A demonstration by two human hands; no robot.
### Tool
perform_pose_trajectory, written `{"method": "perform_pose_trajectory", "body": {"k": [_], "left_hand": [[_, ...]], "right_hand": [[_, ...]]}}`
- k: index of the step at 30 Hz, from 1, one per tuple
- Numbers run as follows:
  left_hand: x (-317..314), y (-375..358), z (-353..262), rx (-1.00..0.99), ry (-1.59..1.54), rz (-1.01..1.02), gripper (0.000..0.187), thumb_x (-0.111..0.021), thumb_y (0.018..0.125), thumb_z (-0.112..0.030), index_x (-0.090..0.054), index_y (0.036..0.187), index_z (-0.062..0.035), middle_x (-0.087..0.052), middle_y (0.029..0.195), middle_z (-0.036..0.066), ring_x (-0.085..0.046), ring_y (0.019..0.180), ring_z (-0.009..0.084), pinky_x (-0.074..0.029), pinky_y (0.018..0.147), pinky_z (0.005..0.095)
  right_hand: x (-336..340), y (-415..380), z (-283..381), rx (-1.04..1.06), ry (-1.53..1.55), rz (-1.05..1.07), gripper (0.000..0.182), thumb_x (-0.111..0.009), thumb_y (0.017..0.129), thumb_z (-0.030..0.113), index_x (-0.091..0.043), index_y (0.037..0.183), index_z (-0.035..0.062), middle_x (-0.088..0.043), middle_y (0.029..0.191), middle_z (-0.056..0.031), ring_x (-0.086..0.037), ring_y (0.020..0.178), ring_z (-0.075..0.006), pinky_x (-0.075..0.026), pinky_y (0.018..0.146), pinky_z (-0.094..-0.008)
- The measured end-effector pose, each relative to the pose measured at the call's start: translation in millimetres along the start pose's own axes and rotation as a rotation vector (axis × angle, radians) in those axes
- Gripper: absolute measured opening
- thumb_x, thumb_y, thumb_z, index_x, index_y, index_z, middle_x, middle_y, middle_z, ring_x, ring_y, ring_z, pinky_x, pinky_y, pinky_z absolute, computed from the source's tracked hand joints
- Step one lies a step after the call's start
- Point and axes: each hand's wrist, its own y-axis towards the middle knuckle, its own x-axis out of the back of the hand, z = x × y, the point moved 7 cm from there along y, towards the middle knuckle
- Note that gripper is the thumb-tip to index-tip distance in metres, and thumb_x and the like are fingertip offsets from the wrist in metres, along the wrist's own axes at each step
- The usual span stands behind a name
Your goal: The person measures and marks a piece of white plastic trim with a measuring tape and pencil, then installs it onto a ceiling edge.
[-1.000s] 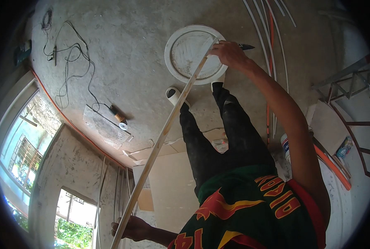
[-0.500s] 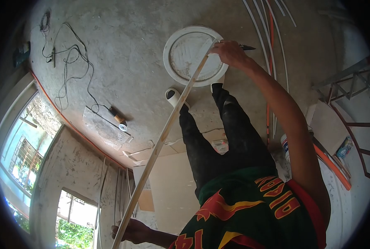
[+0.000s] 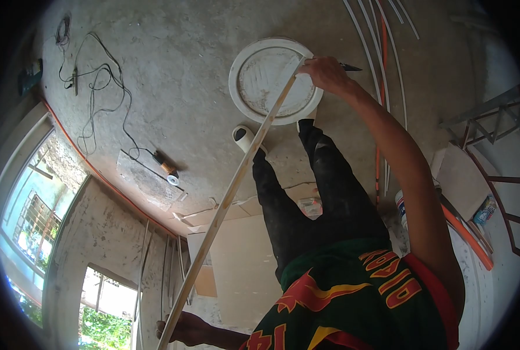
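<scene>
Head view is showing the right hand (image 3: 325, 74) pinning one end of a long, pale, thin wooden strip (image 3: 230, 195) across a round white plaster disc (image 3: 271, 79) on the grey concrete floor (image 3: 172, 87) at 12 o'clock, while clenching a dark pen (image 3: 348, 67). At 7 o'clock the left hand (image 3: 187, 331) is grasping the strip's other end. Judging by its look, the strip is being light but whippy, so gripping both ends is suiting it; the disc is seeming brittle. Since the earlier frames, the left hand is sitting slightly lower.
</scene>
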Motion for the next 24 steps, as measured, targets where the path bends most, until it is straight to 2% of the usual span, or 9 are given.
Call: {"method": "perform_pose_trajectory", "body": {"k": [4, 6, 7, 9, 14, 16, 18, 20, 24], "left_hand": [[11.7, -1.1, 11.3, 0.031, -0.189, -0.002, 0.037, -0.055, 0.085, -0.003, -0.037, 0.117, 0.0006, -0.042, 0.112, 0.014, -0.048, 0.1, 0.0214, -0.044, 0.083, 0.0252], [9.1, -0.2, 2.7, -0.08, 0.091, 0.024, 0.038, -0.055, 0.085, -0.002, -0.037, 0.118, 0.0006, -0.042, 0.112, 0.014, -0.048, 0.1, 0.0208, -0.044, 0.083, 0.0252], [3.6, -0.2, -5.8, -0.202, 0.426, 0.05, 0.039, -0.055, 0.085, -0.002, -0.037, 0.119, 0.0005, -0.042, 0.113, 0.014, -0.048, 0.1, 0.0204, -0.044, 0.083, 0.025], [1.5, -0.7, -4.2, -0.256, 0.603, 0.076, 0.04, -0.054, 0.085, -0.001, -0.036, 0.12, 0.0, -0.043, 0.114, 0.013, -0.048, 0.099, 0.0191, -0.045, 0.082, 0.0246], [29.4, 0.3, 30.0, -0.034, 0.116, 0.094, 0.043, -0.049, 0.085, 0.004, -0.031, 0.124, -0.0024, -0.042, 0.117, 0.01, -0.045, 0.103, 0.0146, -0.046, 0.082, 0.0226], [0.6, -4.0, -3.8, -0.171, 0.856, 0.052, 0.043, -0.048, 0.086, 0.003, -0.03, 0.125, -0.0017, -0.043, 0.116, 0.01, -0.046, 0.101, 0.0154, -0.047, 0.082, 0.0239], [1.9, -3.6, -3.9, -0.151, 0.708, 0.043, 0.042, -0.048, 0.087, 0.001, -0.031, 0.125, 0.0002, -0.044, 0.115, 0.012, -0.049, 0.099, 0.0176, -0.048, 0.081, 0.0258], [18.7, 3.4, 22.1, 0.034, -0.329, 0.062, 0.04, -0.05, 0.088, -0.004, -0.034, 0.124, 0.0032, -0.046, 0.114, 0.015, -0.053, 0.096, 0.0213, -0.048, 0.081, 0.0284], [11.1, -0.3, 33.5, 0.101, -0.246, -0.006, 0.032, -0.051, 0.089, -0.007, -0.039, 0.117, 0.0023, -0.047, 0.103, 0.014, -0.052, 0.085, 0.0195, -0.047, 0.073, 0.0288]], "right_hand": [[-5.1, 0.4, -8.2, 0.03, 0.014, -0.074, 0.025, -0.051, 0.074, 0.005, -0.069, 0.088, 0.0156, -0.063, 0.078, -0.0062, -0.062, 0.075, -0.0261, -0.051, 0.066, -0.0383], [-6.8, 1.2, -11.4, 0.022, 0.005, -0.055, 0.025, -0.051, 0.074, 0.006, -0.069, 0.088, 0.0155, -0.063, 0.079, -0.0064, -0.063, 0.076, -0.0262, -0.051, 0.066, -0.0385], [-8.1, 1.5, -12.9, 0.022, 0.001, -0.048, 0.025, -0.051, 0.074, 0.006, -0.069, 0.088, 0.0156, -0.063, 0.079, -0.0064, -0.063, 0.076, -0.0262, -0.051, 0.066, -0.0384], [-11.3, 2.3, -15.3, 0.022, -0.009, -0.033, 0.025, -0.052, 0.074, 0.006, -0.069, 0.089, 0.0156, -0.063, 0.079, -0.0063, -0.063, 0.076, -0.0261, -0.051, 0.066, -0.0382], [-17.4, 4.8, -24.1, -0.006, -0.001, 0.014, 0.026, -0.053, 0.074, 0.003, -0.07, 0.09, 0.0157, -0.064, 0.077, -0.008, -0.064, 0.076, -0.0252, -0.051, 0.067, -0.038], [-21.8, 4.6, -28.2, -0.011, -0.011, 0.017, 0.025, -0.053, 0.074, 0.005, -0.07, 0.089, 0.0152, -0.063, 0.077, -0.0075, -0.064, 0.075, -0.0253, -0.051, 0.066, -0.0381], [-26.9, 5.5, -33.2, -0.02, -0.031, 0.019, 0.022, -0.054, 0.072, 0.008, -0.069, 0.087, 0.0141, -0.063, 0.077, -0.0064, -0.063, 0.075, -0.0254, -0.051, 0.066, -0.038], [-28.6, 5.8, -36.2, -0.012, -0.045, 0.024, 0.021, -0.055, 0.072, 0.009, -0.069, 0.087, 0.0138, -0.063, 0.077, -0.0068, -0.063, 0.075, -0.0257, -0.051, 0.065, -0.0381], [-26.6, 6.2, -38.6, -0.029, -0.02, 0.039, 0.025, -0.055, 0.072, 0.003, -0.069, 0.09, 0.0136, -0.064, 0.079, -0.0101, -0.064, 0.076, -0.0264, -0.052, 0.067, -0.0386]]}}
